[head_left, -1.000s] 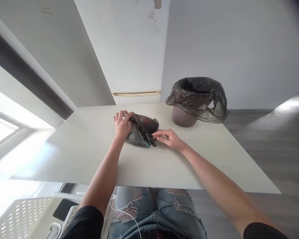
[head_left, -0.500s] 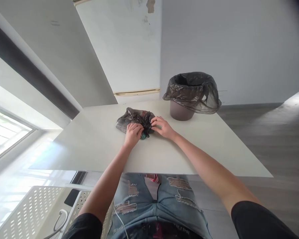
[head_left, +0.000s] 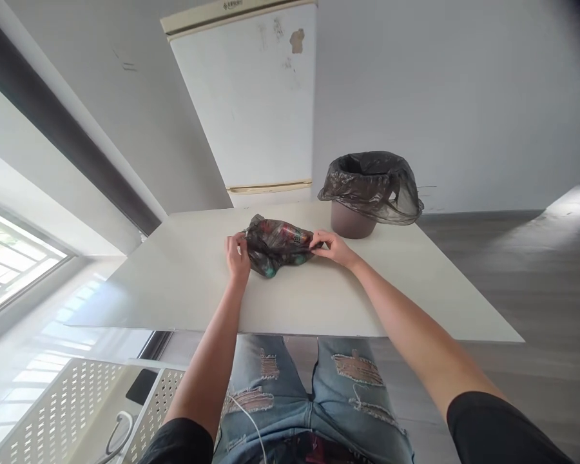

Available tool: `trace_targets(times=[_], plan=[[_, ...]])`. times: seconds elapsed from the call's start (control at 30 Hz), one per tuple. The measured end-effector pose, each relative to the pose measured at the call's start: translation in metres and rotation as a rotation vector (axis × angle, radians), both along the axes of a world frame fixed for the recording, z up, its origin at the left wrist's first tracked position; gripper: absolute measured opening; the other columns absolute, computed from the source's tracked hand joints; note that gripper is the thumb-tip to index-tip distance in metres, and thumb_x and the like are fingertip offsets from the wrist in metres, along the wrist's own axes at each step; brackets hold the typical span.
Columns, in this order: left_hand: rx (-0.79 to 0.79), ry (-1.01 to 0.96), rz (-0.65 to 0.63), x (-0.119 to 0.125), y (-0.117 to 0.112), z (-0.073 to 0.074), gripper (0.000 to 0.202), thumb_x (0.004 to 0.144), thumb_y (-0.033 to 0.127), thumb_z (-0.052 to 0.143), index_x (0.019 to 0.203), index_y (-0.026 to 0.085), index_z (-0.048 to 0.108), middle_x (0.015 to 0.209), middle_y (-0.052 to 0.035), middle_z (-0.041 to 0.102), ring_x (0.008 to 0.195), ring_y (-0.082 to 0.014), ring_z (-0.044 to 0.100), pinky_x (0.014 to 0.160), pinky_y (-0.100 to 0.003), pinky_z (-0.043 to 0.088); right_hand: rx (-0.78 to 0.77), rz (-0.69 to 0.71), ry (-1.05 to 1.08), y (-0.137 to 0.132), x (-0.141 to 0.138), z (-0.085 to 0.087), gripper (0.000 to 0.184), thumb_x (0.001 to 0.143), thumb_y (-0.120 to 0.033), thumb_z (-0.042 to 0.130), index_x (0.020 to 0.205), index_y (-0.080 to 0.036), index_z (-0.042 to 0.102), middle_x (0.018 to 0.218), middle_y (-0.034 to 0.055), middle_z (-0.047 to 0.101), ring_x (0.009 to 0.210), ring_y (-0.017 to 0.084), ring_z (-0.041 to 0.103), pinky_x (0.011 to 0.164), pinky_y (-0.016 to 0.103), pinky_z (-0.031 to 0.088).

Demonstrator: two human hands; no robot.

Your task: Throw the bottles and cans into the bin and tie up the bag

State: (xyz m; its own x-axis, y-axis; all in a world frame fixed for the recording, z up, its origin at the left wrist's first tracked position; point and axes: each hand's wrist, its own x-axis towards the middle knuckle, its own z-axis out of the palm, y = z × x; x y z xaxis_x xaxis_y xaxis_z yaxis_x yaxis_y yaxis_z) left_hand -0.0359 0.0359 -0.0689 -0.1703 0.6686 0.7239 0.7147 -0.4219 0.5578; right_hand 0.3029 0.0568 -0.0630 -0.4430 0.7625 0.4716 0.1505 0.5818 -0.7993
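Note:
A dark, see-through plastic bag (head_left: 278,245) lies on the white table, with red and teal items showing through its film. My left hand (head_left: 238,254) grips the bag's left edge with curled fingers. At the opposite end, my right hand (head_left: 333,248) pinches the film between thumb and fingers. The bag is stretched between both hands and rests on the tabletop. What exactly is inside cannot be made out. Just beyond my right hand stands a brown bin (head_left: 352,220), lined with a black plastic bag (head_left: 372,183) folded over its rim.
The white table (head_left: 183,283) has its near edge by my legs. Behind it stand a white fridge (head_left: 251,103) and a grey wall (head_left: 439,96). A perforated white basket (head_left: 72,399) at lower left holds a dark flat object (head_left: 142,385) and a cable (head_left: 120,432).
My hands have moved apart, the left one leftward and the right one rightward. The bunched part of the bag is now spread wide, and more coloured contents show. The view has shifted slightly.

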Motion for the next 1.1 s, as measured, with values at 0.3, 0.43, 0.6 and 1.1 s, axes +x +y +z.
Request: trace_targets(times=[0.3,0.43,0.6,1.1], plan=[[-0.031,-0.257,-0.123,-0.002,0.006,-0.006,0.034,0.106,0.053,0.055,0.091,0.024,0.061,0.091,-0.0049,0.059,0.087,-0.0220,0.057,0.086,-0.036,0.049,-0.034,0.100,-0.079,-0.011,0.006,0.013,0.017,0.082,-0.032,0.047,0.066,-0.025,0.047,0.077,0.0061,0.069,0.078,0.023,0.064,0.078,0.041,0.054],[0.056,-0.581,0.039,-0.018,0.022,-0.014,0.049,0.108,0.070,0.037,0.092,0.025,0.045,0.085,-0.0009,0.046,0.079,-0.0186,0.049,0.075,-0.031,0.045,-0.031,0.085,-0.274,-0.012,0.014,0.019,0.031,0.089,-0.037,0.044,0.064,-0.024,0.057,0.067,0.0027,0.065,0.061,0.018,0.055,0.064,0.033,0.046],[0.033,-0.795,0.085,-0.030,0.033,-0.024,0.054,0.104,0.077,0.036,0.086,0.026,0.039,0.081,0.0003,0.042,0.076,-0.0175,0.048,0.071,-0.030,0.046,0.072,-0.130,-0.554,-0.007,0.018,0.020,0.046,0.093,-0.051,0.063,0.056,-0.023,0.059,0.052,-0.0015,0.049,0.055,0.017,0.048,0.066,0.031,0.036],[-0.281,-0.472,-0.264,-0.013,0.034,-0.039,0.042,0.099,0.043,0.069,0.137,0.024,0.069,0.158,-0.0115,0.060,0.152,-0.0318,0.051,0.129,-0.048,0.041,0.607,-0.266,-0.892,-0.021,-0.023,0.010,0.072,0.087,0.000,0.050,0.154,-0.024,0.058,0.151,0.0160,0.058,0.126,0.033,0.054,0.098,0.046,0.042]])
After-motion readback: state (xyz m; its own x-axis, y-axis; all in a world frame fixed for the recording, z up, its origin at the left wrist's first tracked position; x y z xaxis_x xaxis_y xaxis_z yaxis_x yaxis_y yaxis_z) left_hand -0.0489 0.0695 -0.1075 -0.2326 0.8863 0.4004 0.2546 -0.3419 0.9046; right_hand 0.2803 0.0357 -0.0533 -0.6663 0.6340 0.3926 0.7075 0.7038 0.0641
